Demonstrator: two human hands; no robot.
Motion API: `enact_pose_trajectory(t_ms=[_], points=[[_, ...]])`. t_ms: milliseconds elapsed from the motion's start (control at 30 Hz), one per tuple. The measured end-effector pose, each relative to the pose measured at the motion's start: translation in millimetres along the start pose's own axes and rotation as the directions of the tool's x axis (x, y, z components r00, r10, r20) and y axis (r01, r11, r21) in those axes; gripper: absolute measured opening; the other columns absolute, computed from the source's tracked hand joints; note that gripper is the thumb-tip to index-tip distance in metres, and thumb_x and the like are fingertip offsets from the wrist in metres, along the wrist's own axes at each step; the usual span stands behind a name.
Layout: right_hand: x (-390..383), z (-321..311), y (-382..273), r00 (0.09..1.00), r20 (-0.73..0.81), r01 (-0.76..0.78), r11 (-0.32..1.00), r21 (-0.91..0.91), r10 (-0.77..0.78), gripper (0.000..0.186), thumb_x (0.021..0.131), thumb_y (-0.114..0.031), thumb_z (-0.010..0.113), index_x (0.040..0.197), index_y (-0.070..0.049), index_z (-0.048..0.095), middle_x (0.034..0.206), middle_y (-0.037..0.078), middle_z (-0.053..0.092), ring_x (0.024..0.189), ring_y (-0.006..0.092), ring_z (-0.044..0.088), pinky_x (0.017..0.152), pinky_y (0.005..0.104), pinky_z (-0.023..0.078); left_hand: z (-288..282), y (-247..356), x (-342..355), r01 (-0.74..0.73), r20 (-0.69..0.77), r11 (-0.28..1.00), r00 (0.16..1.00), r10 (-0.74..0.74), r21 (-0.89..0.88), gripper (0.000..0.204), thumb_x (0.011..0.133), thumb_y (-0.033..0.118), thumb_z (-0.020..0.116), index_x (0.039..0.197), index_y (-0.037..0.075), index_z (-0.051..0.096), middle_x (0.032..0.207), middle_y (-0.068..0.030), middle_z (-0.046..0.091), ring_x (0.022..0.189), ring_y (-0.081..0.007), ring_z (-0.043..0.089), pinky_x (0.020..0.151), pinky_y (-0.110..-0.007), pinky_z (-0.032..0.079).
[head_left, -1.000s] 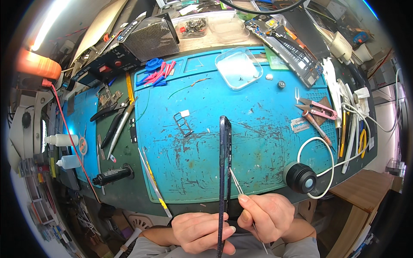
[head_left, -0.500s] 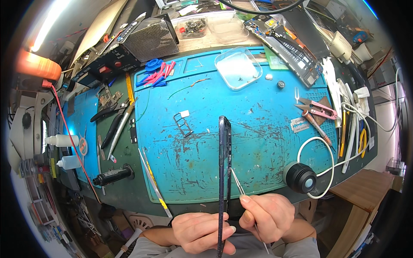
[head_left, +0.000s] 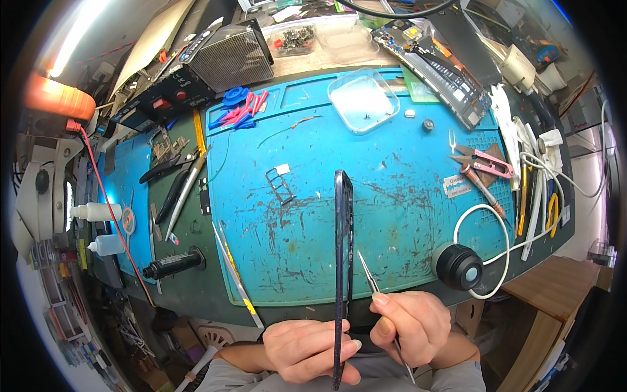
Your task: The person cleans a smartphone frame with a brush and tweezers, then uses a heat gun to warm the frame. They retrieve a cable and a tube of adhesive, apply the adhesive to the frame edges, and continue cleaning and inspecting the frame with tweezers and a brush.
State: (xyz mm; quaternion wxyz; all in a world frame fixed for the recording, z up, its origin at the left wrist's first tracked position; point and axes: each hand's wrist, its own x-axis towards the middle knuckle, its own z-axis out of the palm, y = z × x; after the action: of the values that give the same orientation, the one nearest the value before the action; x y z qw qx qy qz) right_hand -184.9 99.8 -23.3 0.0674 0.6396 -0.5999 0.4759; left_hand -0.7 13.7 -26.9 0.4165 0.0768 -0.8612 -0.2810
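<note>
Over the near edge of the blue mat (head_left: 418,189), the slim dark device (head_left: 339,261) is gripped edge-up by the left hand (head_left: 307,349); tweezers (head_left: 369,274) are pinched in the right hand (head_left: 415,326), tips apart from it. Steady support and light tip pressure are advised.

One left hand (head_left: 310,351) and one right hand (head_left: 413,326) appear over one desk (head_left: 191,227) with one slim dark device (head_left: 339,261), one pair of tweezers (head_left: 364,263), two squeeze bottles (head_left: 96,212), two blue mats (head_left: 300,268), one pair of pink-handled snips (head_left: 494,167), one razor blade (head_left: 456,186) and one square clear tub (head_left: 364,108) on the larger mat.
</note>
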Motion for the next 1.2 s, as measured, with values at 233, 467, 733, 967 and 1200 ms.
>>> enact_pose_trajectory(t_ms=[233,467,733,967,1200], points=[[1,2,1,1.000,-0.022,0.008,1.000,-0.017,-0.008,0.021,0.098,-0.011,0.063,0.104,0.006,0.073,0.085,0.009,0.072,0.060,0.0163,0.066,0.049,0.0269,0.054,8,2,-4,0.028,-0.099,1.000,0.995,-0.029,-0.010,0.043,0.091,0.046,0.078,0.104,0.005,0.076,0.089,-0.0093,0.074,0.071,-0.0175,0.073,0.056,-0.024,0.057],[2,1,0,1.000,-0.019,-0.008,1.000,-0.006,0.008,0.021,0.098,-0.011,0.064,0.103,0.008,0.073,0.083,0.010,0.071,0.061,0.0170,0.067,0.048,0.0276,0.056,12,0,-3,0.018,-0.120,1.000,0.993,-0.021,-0.024,0.044,0.092,0.047,0.077,0.104,0.005,0.076,0.090,-0.0100,0.074,0.072,-0.0169,0.072,0.055,-0.024,0.055],[2,3,0,0.999,-0.029,-0.020,0.999,0.025,0.021,0.020,0.098,-0.011,0.064,0.101,0.007,0.073,0.084,0.010,0.072,0.059,0.0169,0.067,0.048,0.0272,0.055,6,2,-3,0.043,-0.061,0.999,0.997,-0.044,-0.022,0.046,0.091,0.050,0.077,0.105,0.006,0.076,0.096,-0.0118,0.074,0.075,-0.0176,0.073,0.055,-0.024,0.056],[4,1,0,1.000,0.014,-0.014,1.000,0.021,0.014,0.019,0.096,-0.010,0.065,0.103,0.005,0.074,0.084,0.010,0.072,0.060,0.0159,0.066,0.048,0.0267,0.054,7,1,-2,0.032,-0.071,0.999,0.997,-0.034,-0.031,0.046,0.090,0.047,0.079,0.106,0.005,0.076,0.093,-0.0108,0.073,0.075,-0.0181,0.073,0.054,-0.025,0.056],[5,0,1,0.999,0.043,-0.008,1.000,-0.001,0.008,0.020,0.096,-0.010,0.065,0.103,0.005,0.074,0.083,0.009,0.071,0.059,0.0154,0.065,0.048,0.0262,0.053,10,1,-1,0.026,-0.099,0.999,0.995,-0.029,-0.030,0.045,0.091,0.047,0.078,0.105,0.004,0.075,0.090,-0.0097,0.073,0.073,-0.0181,0.074,0.054,-0.024,0.057]])
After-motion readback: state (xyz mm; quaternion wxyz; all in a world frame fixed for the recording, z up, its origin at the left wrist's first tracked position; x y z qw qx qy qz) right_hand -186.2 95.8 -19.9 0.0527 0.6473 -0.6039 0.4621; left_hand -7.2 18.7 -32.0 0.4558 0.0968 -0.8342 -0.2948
